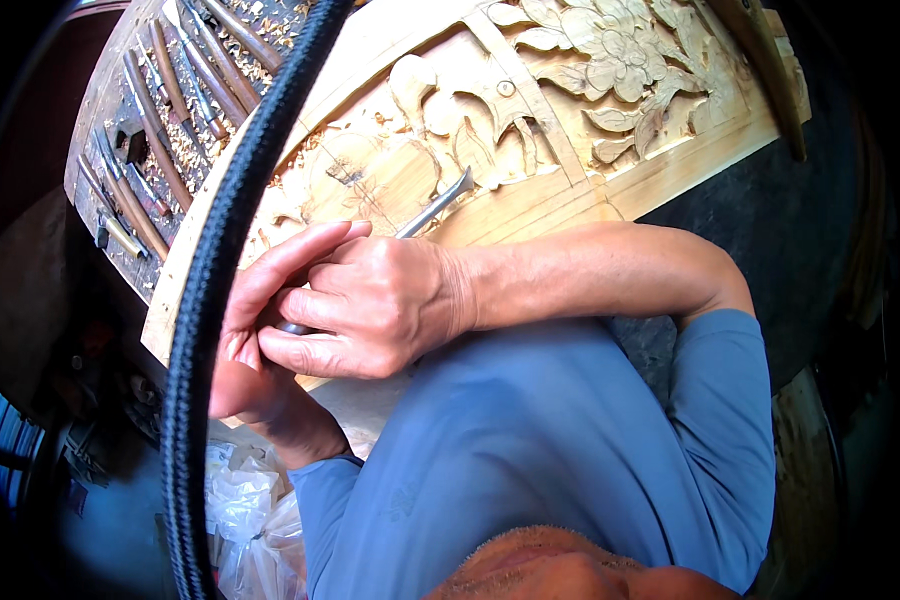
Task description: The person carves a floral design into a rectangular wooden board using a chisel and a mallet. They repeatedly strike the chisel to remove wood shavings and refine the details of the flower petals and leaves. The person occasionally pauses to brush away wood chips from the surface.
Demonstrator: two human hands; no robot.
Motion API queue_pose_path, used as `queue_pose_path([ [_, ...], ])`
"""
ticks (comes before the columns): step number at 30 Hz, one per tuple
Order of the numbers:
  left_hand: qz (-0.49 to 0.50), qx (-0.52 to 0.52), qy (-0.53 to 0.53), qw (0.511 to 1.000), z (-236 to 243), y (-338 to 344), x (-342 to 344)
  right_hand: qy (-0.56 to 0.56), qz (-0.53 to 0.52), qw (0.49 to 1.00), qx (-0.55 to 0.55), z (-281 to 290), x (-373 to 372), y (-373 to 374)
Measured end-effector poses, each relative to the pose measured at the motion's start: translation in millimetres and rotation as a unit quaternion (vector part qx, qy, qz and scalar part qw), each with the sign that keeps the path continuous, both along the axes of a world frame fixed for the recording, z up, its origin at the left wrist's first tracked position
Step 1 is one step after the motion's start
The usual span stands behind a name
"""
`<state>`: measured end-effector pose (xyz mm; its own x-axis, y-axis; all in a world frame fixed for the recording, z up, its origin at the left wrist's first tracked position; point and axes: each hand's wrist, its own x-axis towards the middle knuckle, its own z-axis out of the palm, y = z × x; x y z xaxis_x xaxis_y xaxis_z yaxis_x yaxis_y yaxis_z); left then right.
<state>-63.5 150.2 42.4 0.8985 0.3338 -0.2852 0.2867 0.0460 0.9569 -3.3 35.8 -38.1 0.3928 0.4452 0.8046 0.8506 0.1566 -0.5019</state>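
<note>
My right hand (pixel 375 300) is closed around a carving gouge (pixel 435 207). The tool's steel shaft points up and right, its flared tip at the wooden panel (pixel 505 215). Its handle is mostly hidden in my fist; a small dark rounded bit shows between the fingers. Right beside that fist is my left hand (pixel 255 320), its palm turned toward it and its fingers stretched out, the tips reaching over the knuckles. A black cord crosses in front of its outer edge. Near the tip, the panel carries carved leaves (pixel 470 140), with a carved flower (pixel 625 65) farther right.
Several wood-handled chisels (pixel 210 70) lie among shavings on the dark bench (pixel 105 95) at the left. A braided black cord (pixel 232 240) runs down across the view. A curved brown piece (pixel 765 65) hangs over the panel's right end. A plastic bag (pixel 245 510) sits at lower left.
</note>
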Motion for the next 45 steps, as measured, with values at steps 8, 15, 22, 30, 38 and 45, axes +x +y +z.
queue_pose_path([
  [8, -0.026, 0.051, 0.024, 0.998, 9.0, 1.0, 1.0, 0.006, 0.004, 1.000, 0.005, 7.2, 2.4, -0.6],
  [15, -0.079, 0.100, 0.073, 0.989, 12.0, 8.4, 19.0, 0.016, -0.026, 1.000, -0.007, 3.0, 0.3, 4.0],
  [22, -0.086, 0.119, 0.086, 0.985, 12.7, 6.0, 26.2, 0.015, -0.040, 0.999, -0.031, 0.5, 1.6, 4.1],
  [30, -0.145, 0.128, 0.099, 0.976, 12.1, 16.6, 39.1, 0.057, -0.040, 0.997, -0.028, -3.3, 6.4, 6.1],
  [38, -0.139, -0.076, -0.041, 0.986, -0.6, 60.6, 18.4, 0.048, -0.035, 0.998, -0.031, 9.5, 13.3, -2.6],
  [45, -0.055, 0.098, 0.003, 0.994, 16.7, 31.9, 36.1, 0.045, -0.050, 0.997, -0.037, 6.8, 13.2, -0.4],
])
